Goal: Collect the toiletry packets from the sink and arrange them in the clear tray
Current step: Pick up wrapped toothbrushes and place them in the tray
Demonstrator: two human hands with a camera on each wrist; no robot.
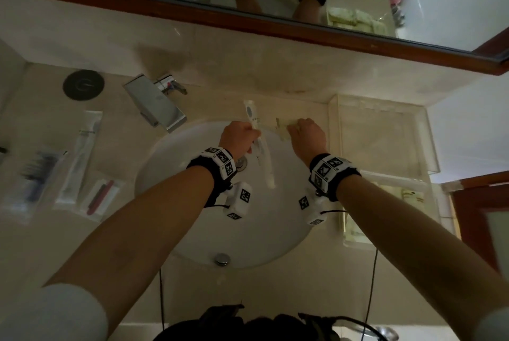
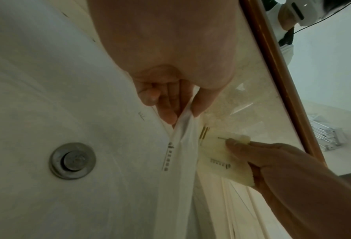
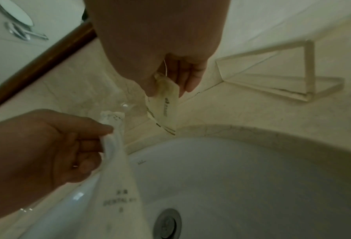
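The head view is dim and yellowish; the brightest patch is the white wall (image 1: 451, 2) at 1 o'clock. The packets on the counter (image 1: 68, 164) at 9 o'clock are smeared by blur, and the mirror frame (image 1: 248, 24) bows with wide-angle distortion. In the left wrist view the palm (image 2: 166, 40) at 12 o'clock is soft and out of focus. In the right wrist view a small glare spot sits on the sink rim (image 3: 78, 195) at 7 o'clock.

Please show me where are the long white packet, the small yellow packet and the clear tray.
long white packet (image 3: 117, 186): right wrist view, on its printed middle.
small yellow packet (image 2: 217, 155): left wrist view, on its flat face.
clear tray (image 1: 432, 145): head view, on its right wall.
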